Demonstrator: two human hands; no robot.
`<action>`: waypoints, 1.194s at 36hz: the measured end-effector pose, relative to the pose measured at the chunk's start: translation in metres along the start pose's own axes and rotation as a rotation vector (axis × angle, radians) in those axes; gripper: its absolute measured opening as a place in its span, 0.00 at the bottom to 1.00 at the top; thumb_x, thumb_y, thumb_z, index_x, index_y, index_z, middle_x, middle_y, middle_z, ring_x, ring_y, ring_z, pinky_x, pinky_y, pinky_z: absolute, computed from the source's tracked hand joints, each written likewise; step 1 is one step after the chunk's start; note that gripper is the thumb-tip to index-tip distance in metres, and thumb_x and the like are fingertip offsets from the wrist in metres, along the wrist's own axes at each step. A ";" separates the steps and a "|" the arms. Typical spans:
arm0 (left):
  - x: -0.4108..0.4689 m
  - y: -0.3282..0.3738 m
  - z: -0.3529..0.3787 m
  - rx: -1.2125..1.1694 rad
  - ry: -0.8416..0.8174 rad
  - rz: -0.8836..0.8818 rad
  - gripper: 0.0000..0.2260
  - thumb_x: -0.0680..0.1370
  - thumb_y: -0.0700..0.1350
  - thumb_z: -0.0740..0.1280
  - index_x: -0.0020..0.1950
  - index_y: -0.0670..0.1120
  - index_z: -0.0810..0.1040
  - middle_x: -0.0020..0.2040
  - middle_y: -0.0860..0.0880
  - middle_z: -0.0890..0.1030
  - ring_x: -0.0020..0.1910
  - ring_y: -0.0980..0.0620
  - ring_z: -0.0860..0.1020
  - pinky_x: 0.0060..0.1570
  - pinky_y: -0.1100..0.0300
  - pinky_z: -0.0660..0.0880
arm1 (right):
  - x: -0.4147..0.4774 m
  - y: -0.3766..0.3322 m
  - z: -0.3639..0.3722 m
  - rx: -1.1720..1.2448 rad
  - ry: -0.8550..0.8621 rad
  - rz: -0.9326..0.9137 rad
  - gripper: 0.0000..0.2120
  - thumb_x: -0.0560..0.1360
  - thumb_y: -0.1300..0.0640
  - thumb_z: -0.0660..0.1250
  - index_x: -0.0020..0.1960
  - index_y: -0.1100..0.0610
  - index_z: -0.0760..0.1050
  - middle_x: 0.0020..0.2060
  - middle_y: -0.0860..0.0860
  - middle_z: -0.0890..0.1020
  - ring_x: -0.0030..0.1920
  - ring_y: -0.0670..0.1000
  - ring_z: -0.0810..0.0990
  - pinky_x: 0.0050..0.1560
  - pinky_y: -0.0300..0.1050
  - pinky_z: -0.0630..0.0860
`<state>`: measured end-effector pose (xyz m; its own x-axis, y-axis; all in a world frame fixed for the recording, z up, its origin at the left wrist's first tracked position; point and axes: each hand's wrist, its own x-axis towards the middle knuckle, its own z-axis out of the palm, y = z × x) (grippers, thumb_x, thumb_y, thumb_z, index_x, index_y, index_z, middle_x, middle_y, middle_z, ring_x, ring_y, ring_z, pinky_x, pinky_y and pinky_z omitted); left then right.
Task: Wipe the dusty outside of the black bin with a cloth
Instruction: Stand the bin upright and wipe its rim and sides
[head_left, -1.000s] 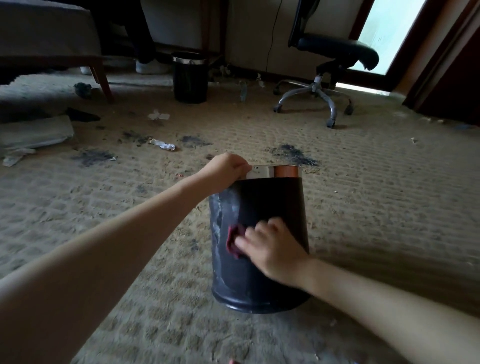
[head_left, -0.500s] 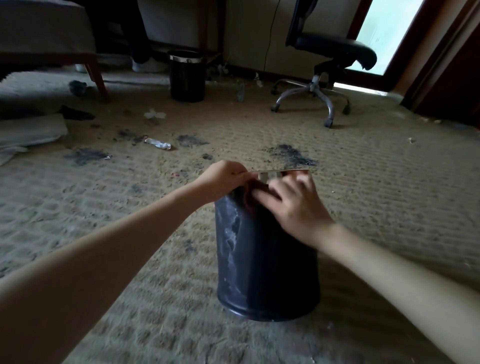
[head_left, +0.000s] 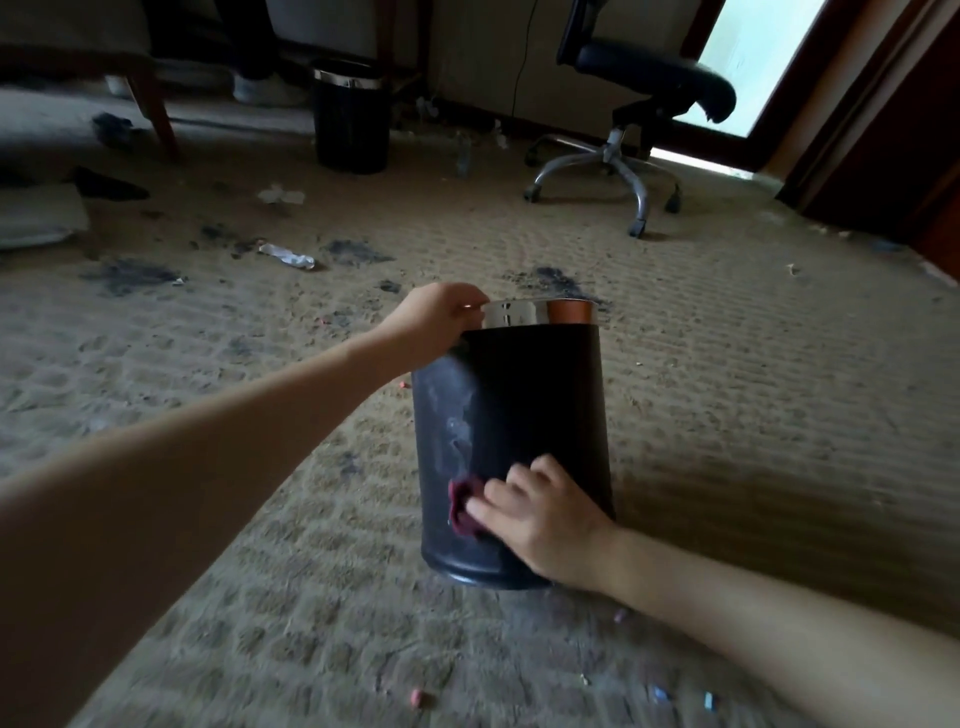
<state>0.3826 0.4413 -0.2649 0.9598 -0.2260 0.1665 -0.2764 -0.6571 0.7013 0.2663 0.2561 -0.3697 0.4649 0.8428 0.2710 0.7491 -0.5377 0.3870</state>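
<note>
A black bin (head_left: 540, 405) with a shiny metal rim stands on the carpet in front of me, tilted a little away. Pale dust streaks mark its left side; the middle looks darker. My left hand (head_left: 436, 322) grips the rim at its left edge. Low on the bin's front, my right hand (head_left: 540, 514) presses a dark red cloth (head_left: 464, 506) against the wall with fingers spread over it. Most of the cloth is hidden under that hand.
The beige carpet (head_left: 727, 415) is stained with dark patches and littered with scraps. A second black bin (head_left: 350, 124) stands at the back. An office chair (head_left: 628, 119) on castors is at the back right, a wooden furniture leg (head_left: 150, 119) at the back left.
My right hand slid the cloth from the bin's rim down to its lower front. The left hand kept its hold on the rim.
</note>
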 end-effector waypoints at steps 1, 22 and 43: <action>-0.001 0.000 0.000 -0.003 0.007 0.000 0.11 0.78 0.42 0.64 0.60 0.43 0.78 0.55 0.44 0.80 0.54 0.47 0.77 0.44 0.64 0.66 | -0.012 -0.011 0.003 0.006 -0.042 -0.057 0.15 0.72 0.61 0.59 0.57 0.57 0.76 0.43 0.52 0.73 0.40 0.53 0.69 0.42 0.49 0.63; -0.003 0.009 -0.012 0.137 -0.280 0.058 0.11 0.77 0.51 0.64 0.45 0.44 0.77 0.38 0.49 0.76 0.35 0.52 0.72 0.33 0.62 0.68 | 0.038 0.115 -0.063 0.303 0.390 0.664 0.15 0.79 0.56 0.59 0.55 0.65 0.77 0.45 0.58 0.76 0.44 0.56 0.77 0.44 0.48 0.75; -0.046 0.032 0.003 0.133 -0.224 0.037 0.14 0.77 0.48 0.65 0.44 0.37 0.78 0.33 0.49 0.73 0.29 0.54 0.68 0.26 0.68 0.63 | 0.038 0.126 -0.081 0.552 0.054 0.635 0.13 0.78 0.50 0.61 0.43 0.60 0.75 0.31 0.54 0.77 0.34 0.53 0.76 0.37 0.46 0.67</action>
<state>0.3292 0.4284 -0.2528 0.9184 -0.3950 0.0223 -0.3289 -0.7308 0.5982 0.3406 0.2187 -0.2393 0.8633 0.3744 0.3385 0.4826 -0.8089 -0.3359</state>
